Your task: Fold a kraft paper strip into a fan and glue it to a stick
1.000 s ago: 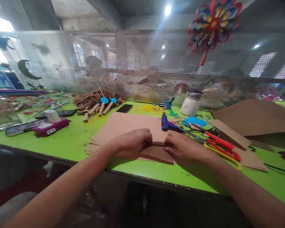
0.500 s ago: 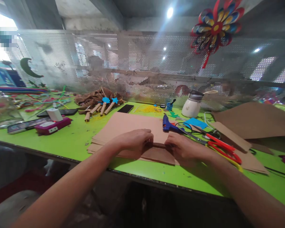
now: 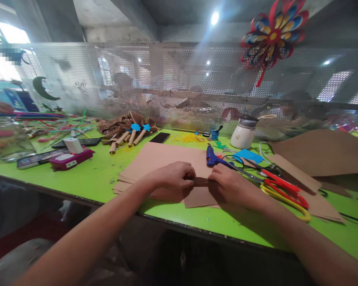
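My left hand and my right hand pinch the two ends of a narrow strip of pleated brown paper. Several fold lines show along the short stretch between my fingers; the ends are hidden in my grip. Beneath lies a stack of brown paper sheets, with a loose lower flap close to the table's front edge. On the stack, just beyond my right hand, rests a blue glue gun. Scissors with red handles lie to the right of that hand, over a yellow-handled pair.
On the green table are a purple power adapter, phones, a glass jar, paper pieces with blue stars, a white flask and large brown paper. A perforated metal screen stands behind.
Both hands have lifted the strip slightly, and its folded edges now face me. The view has shifted a little. At the far left, another person's hand has appeared above the jar.
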The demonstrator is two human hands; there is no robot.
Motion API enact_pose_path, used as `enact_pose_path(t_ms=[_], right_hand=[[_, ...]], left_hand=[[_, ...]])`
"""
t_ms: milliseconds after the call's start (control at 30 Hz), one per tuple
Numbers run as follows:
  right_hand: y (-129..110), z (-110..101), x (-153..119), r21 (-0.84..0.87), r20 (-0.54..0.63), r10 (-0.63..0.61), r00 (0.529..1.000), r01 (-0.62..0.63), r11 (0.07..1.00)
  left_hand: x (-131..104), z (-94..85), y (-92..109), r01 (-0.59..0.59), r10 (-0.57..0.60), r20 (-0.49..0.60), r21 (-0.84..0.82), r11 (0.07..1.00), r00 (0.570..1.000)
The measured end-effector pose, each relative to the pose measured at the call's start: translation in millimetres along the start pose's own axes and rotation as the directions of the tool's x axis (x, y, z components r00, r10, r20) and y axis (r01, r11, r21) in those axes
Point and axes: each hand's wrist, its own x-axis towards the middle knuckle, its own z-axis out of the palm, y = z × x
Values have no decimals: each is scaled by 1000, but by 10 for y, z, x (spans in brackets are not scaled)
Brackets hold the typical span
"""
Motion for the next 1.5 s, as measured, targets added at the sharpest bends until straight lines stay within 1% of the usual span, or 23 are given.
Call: enact_pose_path(t_ms=[67,133,200,267,333,400,500,667,733,800,900,1000,1067,1100,1167,1233,1300,1367,1500], right_hand=[[-31,-16,10,-10,-61,-12,998,12,1000],[-74,-35,19,-29,-119,-60,991,57,998],[-116,-49,26,-72,-177,-117,977,105,992],[-148,-57,28,-128,-242,-168,956,140,982],[-167,-61,27,-175,-314,-206,927,157,972],[-176,-67,26,-201,-366,-231,902,165,966],[-182,-82,23,-208,-405,-240,882,167,964],[-173,-74,22,-172,-423,-229,877,170,970],[-162,-48,26,-123,-429,-200,881,162,979],[-146,-18,33,-49,-426,-150,892,143,989],[-123,6,42,103,-432,-44,901,98,990],[-112,-22,41,316,-429,93,898,53,947],[-118,-60,38,481,-370,195,908,8,877],[-125,-78,37,557,-318,246,916,-30,830],[-145,-103,41,668,-172,338,925,-143,730],[-164,-107,53,717,-34,379,925,-242,654],[-169,-96,66,728,32,382,924,-283,624],[-156,-79,76,721,20,396,918,-288,631],[-111,-51,78,678,-42,456,889,-310,666]], left_hand=[[25,6,-7,19,-20,-6,-112,994,1000],[43,3,-27,41,-44,-8,-222,974,999],[44,-18,-43,52,-51,13,-326,944,999],[28,-53,-46,57,-29,69,-445,894,997],[4,-87,-38,70,8,134,-562,824,991],[-16,-105,-32,78,45,171,-648,758,984],[-24,-90,-41,100,45,174,-736,669,984],[1,-30,-61,186,-5,214,-840,509,977],[11,-15,-61,203,-23,218,-861,466,976],[16,-3,-63,211,-40,216,-866,453,976],[20,12,-78,203,-33,215,-850,486,976],[27,20,-94,177,-4,209,-817,549,978],[37,24,-92,126,13,170,-778,616,985],[44,27,-86,85,30,138,-751,655,990],[56,36,-63,-15,79,60,-694,720,995],[64,48,-27,-88,115,0,-638,765,993],[63,58,15,-107,106,-36,-585,804,994],[54,63,56,-99,73,-70,-508,856,995],[28,56,120,-73,23,-150,-339,938,988]])
